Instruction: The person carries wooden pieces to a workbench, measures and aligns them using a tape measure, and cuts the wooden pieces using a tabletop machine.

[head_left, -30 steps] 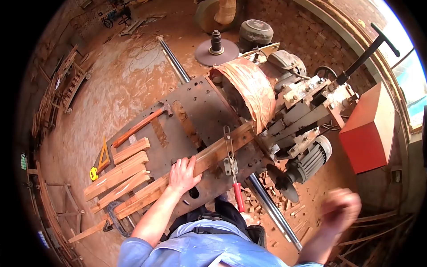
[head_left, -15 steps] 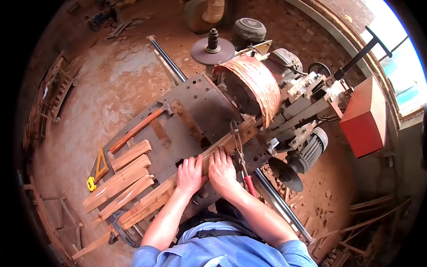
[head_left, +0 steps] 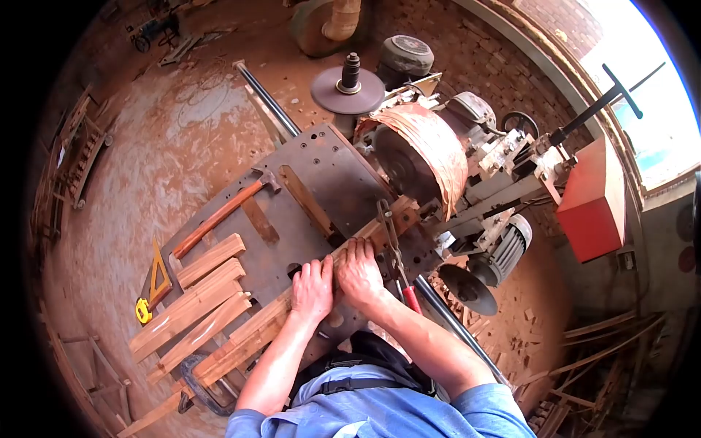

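Note:
A long wooden bar [head_left: 255,332] lies slantwise across the steel machine table [head_left: 332,160]. My left hand [head_left: 312,292] rests on the bar near its middle, fingers bent over it. Just right of it, my right hand [head_left: 359,271] also grips the bar, knuckles raised; the fingertips are partly hidden. Beyond the right hand, locking pliers [head_left: 391,237] with a red handle [head_left: 412,299] clamp the bar's far end. A G-clamp [head_left: 198,387] sits at the near-left end. Several short wooden pieces [head_left: 193,303] lie on the table to the left.
A round blade [head_left: 394,157] under a taped guard [head_left: 431,142] stands past the bar's far end. A hammer [head_left: 223,217], a triangle square [head_left: 165,281] and a yellow tape measure [head_left: 142,310] lie left. Another disc [head_left: 467,288] sits by a motor [head_left: 511,252] at right.
The camera view has shifted slightly. Both hands stay on the bar; my right hand's fingers look a little more bent, with the wrist raised. Tools and wooden pieces keep their places.

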`<state>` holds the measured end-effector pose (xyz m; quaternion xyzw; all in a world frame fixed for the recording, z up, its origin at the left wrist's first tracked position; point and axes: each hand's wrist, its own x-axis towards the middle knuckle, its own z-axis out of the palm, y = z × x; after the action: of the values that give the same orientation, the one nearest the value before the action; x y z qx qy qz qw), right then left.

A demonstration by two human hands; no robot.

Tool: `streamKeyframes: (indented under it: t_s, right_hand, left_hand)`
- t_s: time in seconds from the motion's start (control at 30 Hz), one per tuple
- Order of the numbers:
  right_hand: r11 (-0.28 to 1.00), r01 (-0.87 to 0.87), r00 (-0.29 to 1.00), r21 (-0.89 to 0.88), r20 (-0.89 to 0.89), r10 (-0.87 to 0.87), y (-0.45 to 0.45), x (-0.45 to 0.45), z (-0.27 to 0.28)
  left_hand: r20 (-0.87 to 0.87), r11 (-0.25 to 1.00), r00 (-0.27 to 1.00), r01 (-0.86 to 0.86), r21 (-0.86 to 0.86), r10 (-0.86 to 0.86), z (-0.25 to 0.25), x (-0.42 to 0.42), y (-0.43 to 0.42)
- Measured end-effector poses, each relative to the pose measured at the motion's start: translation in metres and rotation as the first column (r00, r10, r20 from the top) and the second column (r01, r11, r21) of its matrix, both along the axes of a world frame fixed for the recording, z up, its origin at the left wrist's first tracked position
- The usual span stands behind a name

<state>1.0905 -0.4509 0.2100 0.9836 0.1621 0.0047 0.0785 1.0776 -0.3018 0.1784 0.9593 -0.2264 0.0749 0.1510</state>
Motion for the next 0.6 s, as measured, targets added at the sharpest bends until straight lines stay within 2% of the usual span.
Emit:
streamKeyframes:
  t_s: [0.17, 0.3, 0.4, 0.5, 0.6]
  right_hand:
    - [1.0, -0.006, 1.0, -0.005, 0.012, 0.007, 0.012, 0.021, 0.001]
    - [1.0, 0.004, 1.0, -0.006, 0.015, -0.004, 0.019, 0.037, -0.001]
    - [0.993, 0.009, 0.998, -0.12, -0.065, -0.017, 0.028, 0.049, 0.0]
    - [1.0, 0.02, 0.999, -0.02, 0.051, -0.019, 0.033, 0.063, -0.007]
    - [0.999, 0.024, 0.999, -0.038, 0.034, -0.023, 0.042, 0.081, -0.007]
  left_hand:
    - [-0.003, 0.999, 1.0, -0.004, -0.05, 0.004, 0.005, 0.02, 0.01]
    - [-0.062, 1.0, 0.998, -0.005, 0.0, 0.005, 0.007, 0.036, 0.018]
    - [-0.034, 1.0, 0.999, -0.016, -0.011, 0.016, 0.003, 0.047, 0.025]
    - [-0.047, 1.0, 0.999, -0.014, -0.02, 0.013, 0.005, 0.061, 0.031]
    - [-0.06, 1.0, 0.998, -0.013, -0.022, 0.012, 0.009, 0.079, 0.039]
